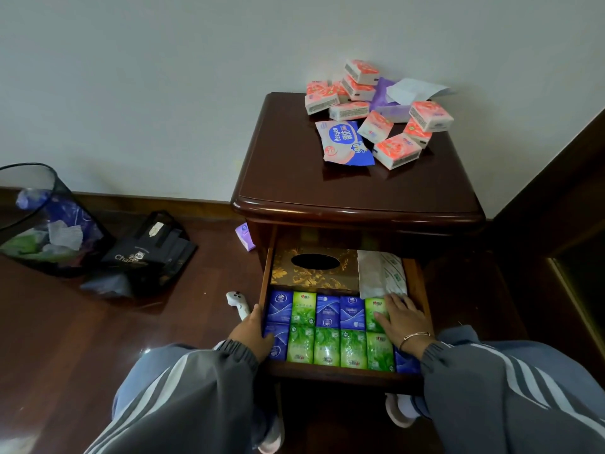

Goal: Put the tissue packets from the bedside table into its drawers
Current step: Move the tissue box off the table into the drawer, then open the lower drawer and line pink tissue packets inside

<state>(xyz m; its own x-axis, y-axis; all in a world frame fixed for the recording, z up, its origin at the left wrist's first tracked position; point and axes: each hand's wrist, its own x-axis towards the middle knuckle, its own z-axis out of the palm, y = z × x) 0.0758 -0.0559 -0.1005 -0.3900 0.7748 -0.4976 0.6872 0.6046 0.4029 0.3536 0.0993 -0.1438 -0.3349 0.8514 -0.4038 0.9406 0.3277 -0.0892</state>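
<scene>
The left hand clasps the drawer wall; right hand fingers flat on packets.

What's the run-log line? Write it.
left hand: holds wall of open wooden drawer | right hand: flat on green tissue packets | pink tissue packets: on dark wooden bedside table

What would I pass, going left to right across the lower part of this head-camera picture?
Mesh waste bin → black bag → left hand gripping the drawer by its left wall → gold tissue box → right hand lying flat on the packets.
</scene>
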